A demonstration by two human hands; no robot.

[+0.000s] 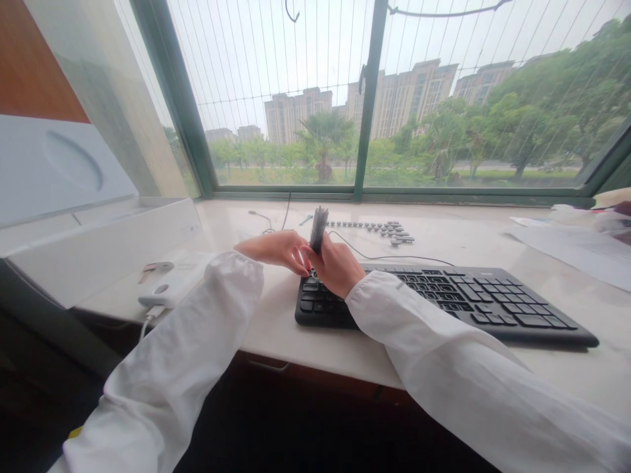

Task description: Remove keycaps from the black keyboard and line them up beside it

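Observation:
My right hand [336, 265] is closed around a slim dark tool [318, 228] that stands upright over the left end of a black keyboard [468, 299]. My left hand [276, 249] reaches in beside it, its fingers curled down and touching the keyboard's top-left corner next to the tool's lower end; whether they pinch anything is hidden. Several loose black keycaps [382, 228] lie in rows on the white sill behind the keyboard. Both arms wear white sleeves.
A white box with a raised lid [73, 217] stands at the left, with a small white device and cable [165, 292] in front of it. Papers [566, 243] lie at the far right. A thin cable [389, 256] runs behind the keyboard. A large window is beyond.

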